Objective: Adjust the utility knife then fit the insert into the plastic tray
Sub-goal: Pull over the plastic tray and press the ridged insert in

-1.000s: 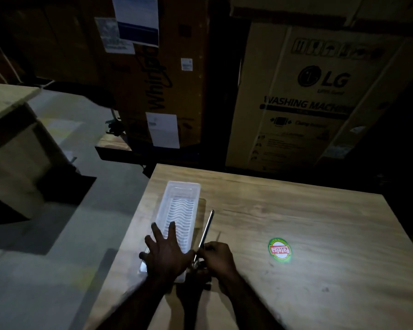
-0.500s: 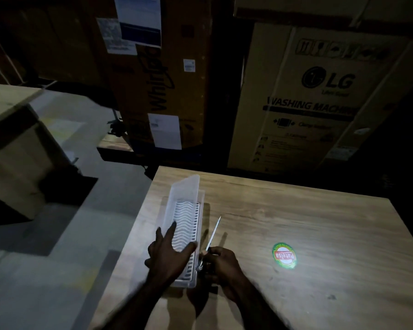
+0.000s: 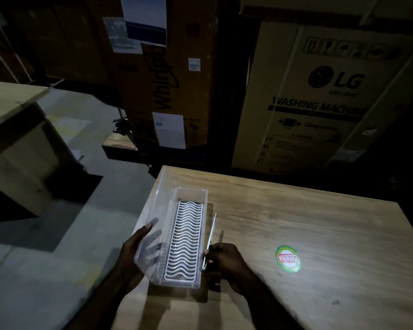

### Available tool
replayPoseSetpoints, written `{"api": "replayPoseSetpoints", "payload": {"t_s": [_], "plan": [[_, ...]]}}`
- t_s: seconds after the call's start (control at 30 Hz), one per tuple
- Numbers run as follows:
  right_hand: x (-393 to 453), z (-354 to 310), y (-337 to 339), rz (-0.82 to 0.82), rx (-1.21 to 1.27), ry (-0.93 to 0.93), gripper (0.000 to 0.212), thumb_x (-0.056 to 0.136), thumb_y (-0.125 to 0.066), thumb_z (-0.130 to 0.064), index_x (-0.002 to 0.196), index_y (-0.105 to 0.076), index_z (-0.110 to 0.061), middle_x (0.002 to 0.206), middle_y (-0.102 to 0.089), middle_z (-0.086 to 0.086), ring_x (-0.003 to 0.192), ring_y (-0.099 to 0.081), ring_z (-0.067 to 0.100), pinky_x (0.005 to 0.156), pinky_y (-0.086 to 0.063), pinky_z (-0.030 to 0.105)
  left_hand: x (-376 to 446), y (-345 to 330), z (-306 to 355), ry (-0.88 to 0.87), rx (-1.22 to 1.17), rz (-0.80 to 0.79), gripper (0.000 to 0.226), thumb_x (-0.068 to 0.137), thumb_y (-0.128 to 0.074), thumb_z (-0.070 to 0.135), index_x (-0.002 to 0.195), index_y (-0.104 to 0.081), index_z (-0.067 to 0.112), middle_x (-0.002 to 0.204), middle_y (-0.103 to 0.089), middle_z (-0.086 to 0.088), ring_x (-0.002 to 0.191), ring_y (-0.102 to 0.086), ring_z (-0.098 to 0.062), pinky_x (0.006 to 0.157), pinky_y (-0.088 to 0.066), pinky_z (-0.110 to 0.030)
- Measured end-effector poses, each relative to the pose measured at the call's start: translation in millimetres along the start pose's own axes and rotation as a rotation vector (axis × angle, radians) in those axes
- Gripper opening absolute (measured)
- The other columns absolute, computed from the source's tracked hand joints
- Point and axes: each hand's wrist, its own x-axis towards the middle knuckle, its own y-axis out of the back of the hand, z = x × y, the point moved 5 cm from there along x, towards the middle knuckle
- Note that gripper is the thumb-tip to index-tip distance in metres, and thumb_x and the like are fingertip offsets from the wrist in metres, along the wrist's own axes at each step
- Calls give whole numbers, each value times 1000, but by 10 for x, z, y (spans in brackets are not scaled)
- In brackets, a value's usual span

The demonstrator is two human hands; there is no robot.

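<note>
wooden table (image 3: 296,222) | round sticker (image 3: 288,259) on it | lg carton (image 3: 320,96) behind

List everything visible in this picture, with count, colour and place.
clear plastic tray: 1, transparent, left part of the table, tilted
white wavy grid insert: 1, white, inside the tray
thin metal utility knife: 1, silver, right of the tray
round sticker: 1, green, red and white, on the tabletop
wooden table: 1, light brown, centre and right
LG washing machine carton: 1, brown, behind the table
Whirlpool carton: 1, brown, left of it
second wooden surface: 1, pale, far left
left hand: 1, gripping the tray's left wall
right hand: 1, holding the knife's near end
</note>
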Motion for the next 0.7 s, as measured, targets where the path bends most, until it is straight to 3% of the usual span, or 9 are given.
{"api": "replayPoseSetpoints", "payload": {"t_s": [0.07,0.17,0.27,0.3,0.47,0.6,0.7], "plan": [[10,-39,15,46,-75,6,11,87,-68,-8,79,-63,-2,71,-58,23,51,-61,25,47,-51,29,14,38,-22,11,-59,-25,43,87,-43,43,126,-57,33,143,-47,-6,114,-53,-28,79,-44,-39],[99,-195,88,262,-276,89,13,79,-72,-16,69,-66,-10,66,-70,14,57,-69,27,60,-61,40,20,53,-16,12,-106,-56,58,74,-53,46,130,-55,32,143,-47,-7,121,-48,-30,84,-43,-41],[98,-532,9,387,-620,213,28,72,-64,-36,79,-69,-9,84,-77,12,86,-72,31,74,-58,34,52,96,-27,17,-117,-67,50,82,-47,45,130,-55,32,146,-44,-8,129,-43,-32,92,-40,-42],[94,-633,-56,413,-694,232,30,73,-61,-36,83,-68,-8,91,-76,14,93,-70,32,73,-53,30,60,103,-30,13,-116,-71,49,83,-46,45,129,-55,33,146,-44,-7,130,-43,-32,92,-40,-41],[119,-919,-433,422,-876,209,26,80,-54,-19,102,-63,-8,118,-63,19,113,-60,39,90,-52,37,109,150,-44,8,-61,-62,41,86,-44,48,123,-60,38,144,-47,-3,124,-48,-28,87,-44,-38],[205,-809,-666,412,-1091,234,26,87,-52,-12,112,-59,-7,122,-62,16,117,-59,36,94,-52,39,92,160,-41,-1,-54,-66,46,80,-50,48,124,-60,37,141,-49,-3,127,-47,-29,87,-43,-38],[285,-686,-779,391,-1199,245,26,90,-48,-7,113,-60,-9,122,-64,13,117,-60,32,94,-52,38,103,188,-64,-58,-33,-76,53,75,-56,54,125,-59,36,142,-50,-2,132,-44,-28,99,-39,-40]]}}
